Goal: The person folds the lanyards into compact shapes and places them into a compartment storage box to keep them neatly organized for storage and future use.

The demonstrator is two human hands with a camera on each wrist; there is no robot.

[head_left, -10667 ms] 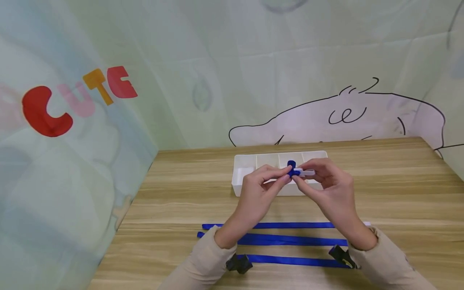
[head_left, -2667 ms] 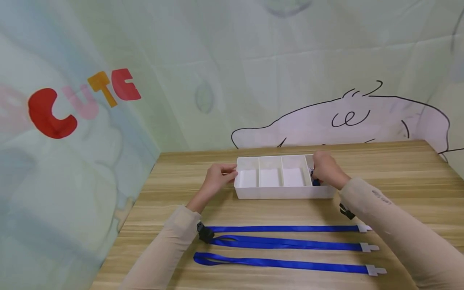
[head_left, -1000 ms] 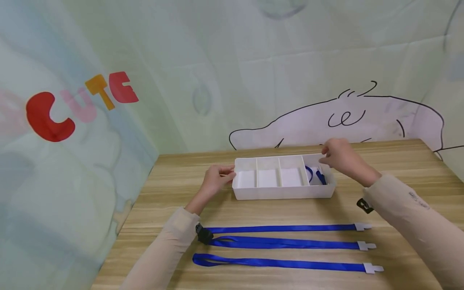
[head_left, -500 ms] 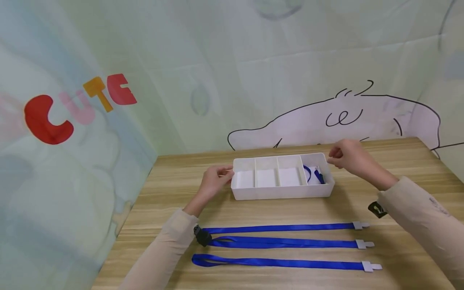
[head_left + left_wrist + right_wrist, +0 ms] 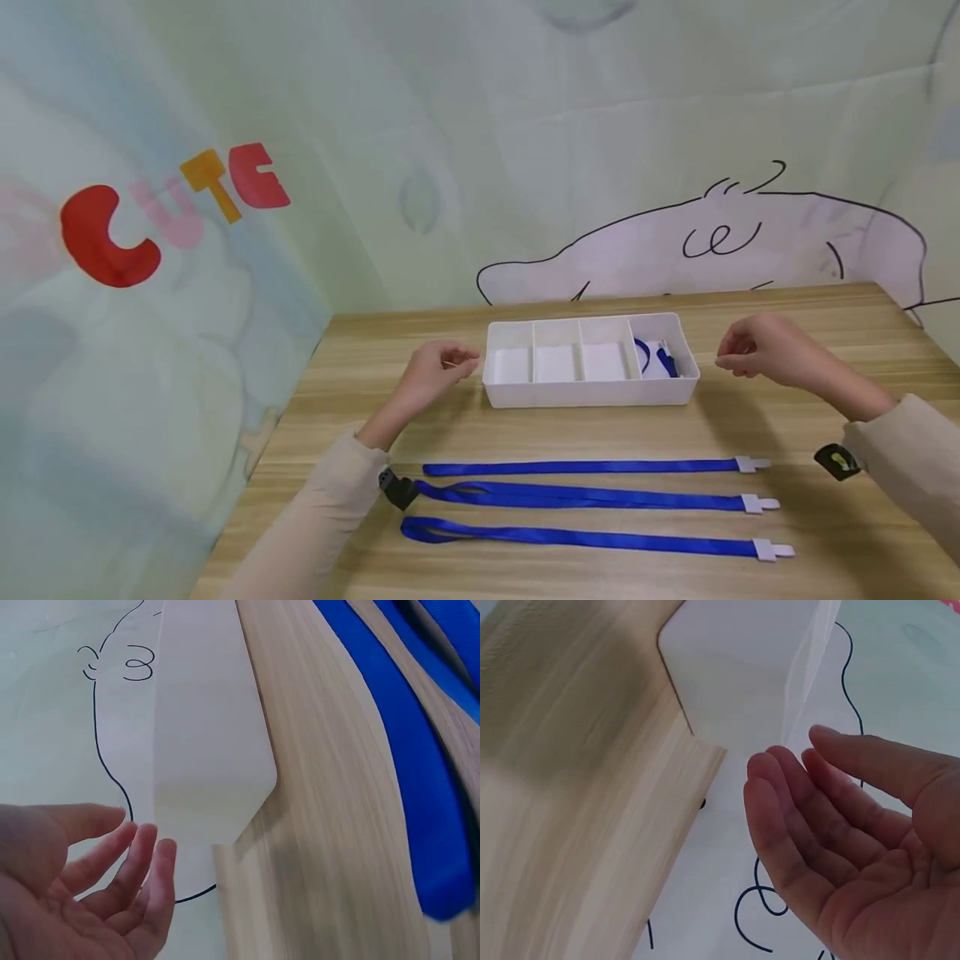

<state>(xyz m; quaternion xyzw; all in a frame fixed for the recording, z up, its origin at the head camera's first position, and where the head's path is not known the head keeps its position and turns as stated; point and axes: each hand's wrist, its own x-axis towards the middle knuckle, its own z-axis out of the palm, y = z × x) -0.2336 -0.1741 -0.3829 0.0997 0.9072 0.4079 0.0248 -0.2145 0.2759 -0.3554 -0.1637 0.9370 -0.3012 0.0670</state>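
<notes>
A white tray (image 5: 592,394) with several compartments stands mid-table. Its rightmost compartment holds a coiled blue lanyard (image 5: 655,358); the other compartments show only white floor. My left hand (image 5: 438,367) hovers just left of the tray, fingers relaxed, holding nothing. My right hand (image 5: 750,348) hangs a little right of the tray, also loose and holding nothing. The left wrist view shows the left hand (image 5: 97,900) with fingers spread near the tray wall (image 5: 210,750). In the right wrist view the right hand (image 5: 840,825) lies palm open beside the tray's corner (image 5: 742,660).
Three blue lanyards lie flat in parallel on the wooden table in front of the tray: far (image 5: 585,467), middle (image 5: 585,497), near (image 5: 585,539), white clips (image 5: 753,464) at their right ends. A printed cloth backdrop closes the back and left.
The right hand has drawn away from the tray's right compartment, moving right and down, leaving the coiled lanyard inside. The left hand has come off the tray's left end.
</notes>
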